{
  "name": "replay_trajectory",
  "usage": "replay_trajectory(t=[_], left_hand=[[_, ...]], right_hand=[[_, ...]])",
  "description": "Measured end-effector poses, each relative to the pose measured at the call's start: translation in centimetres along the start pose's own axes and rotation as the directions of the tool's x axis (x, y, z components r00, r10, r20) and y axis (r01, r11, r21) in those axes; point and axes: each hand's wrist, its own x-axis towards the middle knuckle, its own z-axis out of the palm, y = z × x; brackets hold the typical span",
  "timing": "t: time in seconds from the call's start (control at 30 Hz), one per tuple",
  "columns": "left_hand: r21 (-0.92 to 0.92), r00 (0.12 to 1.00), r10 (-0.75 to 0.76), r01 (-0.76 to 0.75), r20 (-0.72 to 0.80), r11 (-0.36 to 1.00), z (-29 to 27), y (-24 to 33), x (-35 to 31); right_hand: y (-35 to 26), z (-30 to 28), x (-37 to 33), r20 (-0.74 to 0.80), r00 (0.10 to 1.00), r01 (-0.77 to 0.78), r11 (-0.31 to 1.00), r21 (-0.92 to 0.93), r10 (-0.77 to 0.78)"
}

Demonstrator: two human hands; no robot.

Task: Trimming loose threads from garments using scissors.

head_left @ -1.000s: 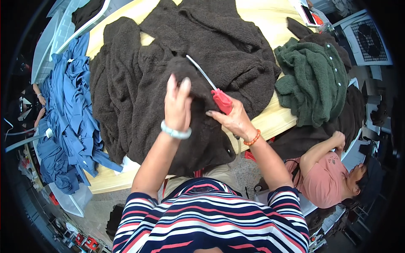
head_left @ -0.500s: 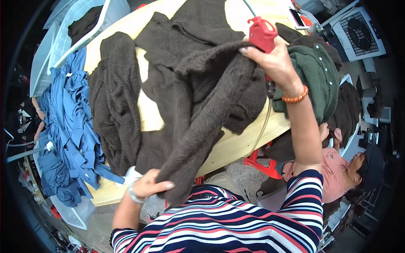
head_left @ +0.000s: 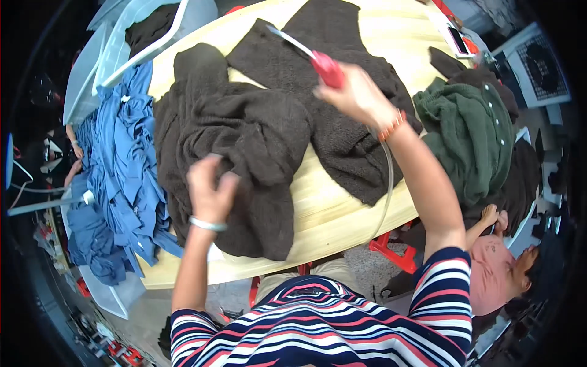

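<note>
My right hand [head_left: 361,98] is closed round a red air blow gun [head_left: 328,71] with a long thin metal nozzle pointing up and left. The gun is over a dark brown fuzzy knit garment [head_left: 348,144] spread across the middle of the table. A hose [head_left: 390,183] hangs from under my right wrist toward the table's near edge. My left hand [head_left: 210,189], blurred by motion, is over a heap of brown knit garments [head_left: 269,140] on the left, thumb and fingers apart. Nothing shows in its grasp. Whether it touches the cloth I cannot tell.
Blue garments [head_left: 125,165] lie piled at the table's left edge beside a clear plastic bin [head_left: 110,67]. A green buttoned knit [head_left: 468,134] lies on the right. Past it sits a person in pink [head_left: 492,269]. A phone [head_left: 457,40] rests at the far right.
My left hand has let go of the long brown piece, which now lies on the left heap. My right hand no longer holds its other end and has moved left, blow gun still in it.
</note>
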Motion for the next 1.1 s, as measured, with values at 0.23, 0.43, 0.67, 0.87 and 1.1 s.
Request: replay_trajectory(t=[0.23, 0.43, 0.67, 0.87, 1.1], left_hand=[[0.17, 0.898, -0.076, 0.002, 0.433, 0.985, 7.7, 4.6, -9.8], [0.037, 0.827, -0.539, 0.541, 0.157, 0.84, 12.6, 4.6, -9.4], [0.043, 0.95, -0.303, 0.307, -0.074, 0.951, 11.4, 2.6, -3.9], [-0.728, 0.63, -0.466, 0.684, 0.621, -0.046, 7.6, -0.5, -5.6], [-0.648, 0.84, -0.505, 0.499, 0.2, 0.575, 10.2, -0.4, -2.0]], right_hand=[[5.9, 6.7, -11.1, 0.124, 0.96, -0.251, 0.968, -0.02, 0.251], [5.1, 8.9, -14.7, 0.198, 0.948, -0.239, 0.969, -0.067, 0.248], [4.2, 8.8, -16.1, 0.212, 0.944, -0.238, 0.967, -0.093, 0.253], [3.3, 8.6, -16.8, 0.262, 0.936, -0.217, 0.972, -0.092, 0.234], [1.3, 9.3, -16.2, 0.291, 0.951, -0.07, 0.991, -0.113, 0.1]])
